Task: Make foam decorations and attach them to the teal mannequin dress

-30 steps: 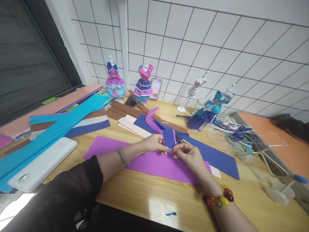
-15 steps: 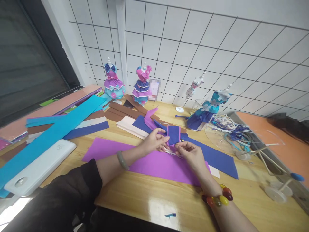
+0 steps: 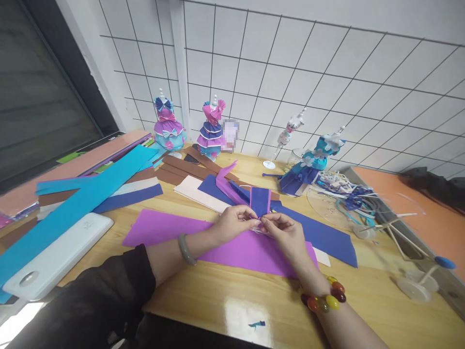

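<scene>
in the head view, pinches the lower end of a small blue piece with pink borders [image 3: 260, 199] between thumb and fingertips of the left hand [image 3: 235, 224], nearly closed; pinches it likewise with the right hand [image 3: 287, 232], fingertips meeting the left's. holds it near the far edge of the purple sheet [image 3: 163, 230]. shows a faint mark on the white device [image 3: 63, 254], too small to read.

The left arm [image 3: 163, 261] reaches in from near left, the right arm [image 3: 341, 317] from near right; left hand [image 3: 236, 223] and right hand [image 3: 286, 232] are curled in pinches, fingertips [image 3: 265, 223] close together.
</scene>
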Demonstrator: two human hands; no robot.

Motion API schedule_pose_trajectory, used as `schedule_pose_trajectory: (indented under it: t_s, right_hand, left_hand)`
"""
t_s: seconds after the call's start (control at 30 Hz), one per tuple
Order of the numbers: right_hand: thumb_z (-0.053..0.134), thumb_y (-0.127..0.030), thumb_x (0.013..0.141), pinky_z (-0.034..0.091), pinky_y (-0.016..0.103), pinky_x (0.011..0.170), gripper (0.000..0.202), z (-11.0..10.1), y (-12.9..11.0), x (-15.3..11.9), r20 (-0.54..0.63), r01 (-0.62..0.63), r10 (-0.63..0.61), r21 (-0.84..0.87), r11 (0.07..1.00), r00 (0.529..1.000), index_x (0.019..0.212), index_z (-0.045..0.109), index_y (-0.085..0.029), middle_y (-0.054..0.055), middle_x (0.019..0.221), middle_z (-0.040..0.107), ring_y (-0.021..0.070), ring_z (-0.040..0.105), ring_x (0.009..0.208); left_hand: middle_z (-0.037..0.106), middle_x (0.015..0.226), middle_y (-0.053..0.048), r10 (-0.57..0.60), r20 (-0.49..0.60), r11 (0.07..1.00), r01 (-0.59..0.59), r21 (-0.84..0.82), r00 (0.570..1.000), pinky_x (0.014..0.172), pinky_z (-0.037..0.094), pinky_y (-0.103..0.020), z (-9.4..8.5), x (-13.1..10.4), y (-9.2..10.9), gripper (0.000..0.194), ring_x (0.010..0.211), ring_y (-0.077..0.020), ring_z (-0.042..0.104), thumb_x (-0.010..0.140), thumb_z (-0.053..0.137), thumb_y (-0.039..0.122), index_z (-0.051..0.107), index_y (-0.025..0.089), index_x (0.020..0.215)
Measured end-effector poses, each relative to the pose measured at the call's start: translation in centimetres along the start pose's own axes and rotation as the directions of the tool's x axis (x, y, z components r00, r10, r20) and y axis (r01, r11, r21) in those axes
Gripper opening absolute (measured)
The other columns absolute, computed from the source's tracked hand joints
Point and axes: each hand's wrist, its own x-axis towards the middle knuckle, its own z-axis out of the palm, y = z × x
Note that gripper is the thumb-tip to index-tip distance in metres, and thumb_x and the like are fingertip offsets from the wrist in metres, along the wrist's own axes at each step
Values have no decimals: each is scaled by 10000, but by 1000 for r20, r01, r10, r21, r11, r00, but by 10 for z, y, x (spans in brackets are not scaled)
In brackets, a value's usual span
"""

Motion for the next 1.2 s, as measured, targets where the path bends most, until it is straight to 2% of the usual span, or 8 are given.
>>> schedule_pose_trajectory:
  t_s: [0.3, 0.73, 0.9, 1.03, 1.2]
  right_hand:
    - [704, -354, 620, 481, 225, 558, 213, -3, 2, 3, 29, -9, 8, 58, 998, 1000, 713, 654, -170, 8, 588, 645, 108, 580, 534]
    - [700, -355, 622, 445, 224, 537, 225, -2, 2, 3, 49, -36, 32, 80, 996, 998, 715, 654, -155, 14, 556, 630, 111, 556, 516]
    - [712, -384, 593, 440, 220, 517, 268, -1, 0, 1, 22, -86, 85, 30, 996, 996, 714, 655, -152, 18, 549, 629, 118, 551, 503]
    - [716, -422, 559, 444, 231, 500, 310, 2, -1, 0, -10, -83, 83, -21, 996, 997, 686, 660, -146, 17, 513, 610, 133, 546, 485]
    - [728, -416, 533, 443, 217, 489, 316, 10, -2, -4, -80, -60, 62, 29, 998, 995, 686, 650, -150, 3, 505, 596, 122, 535, 477]
  left_hand:
    - [654, 702, -45, -44, -48, 999, 43, -23, 998, 619, 477, -231, -3, 2, 7, 267, 629, -110, 598, 649, 661, 350, 588, 109, 741]
    - [662, 697, -55, -68, -62, 996, 64, -57, 996, 656, 480, -259, -4, 5, 2, 247, 672, -135, 620, 636, 670, 329, 578, 110, 703]
    - [655, 681, -54, -71, -98, 996, 66, -53, 993, 641, 470, -257, 0, 2, 6, 251, 661, -137, 614, 617, 673, 330, 563, 111, 670]
    - [646, 669, -59, -61, -128, 998, 57, -34, 990, 601, 456, -252, 0, -1, 9, 253, 653, -143, 610, 622, 657, 339, 556, 111, 667]
    - [642, 679, -57, -54, -122, 998, 50, -33, 991, 614, 443, -250, 0, -5, 15, 269, 663, -136, 600, 614, 660, 351, 554, 112, 675]
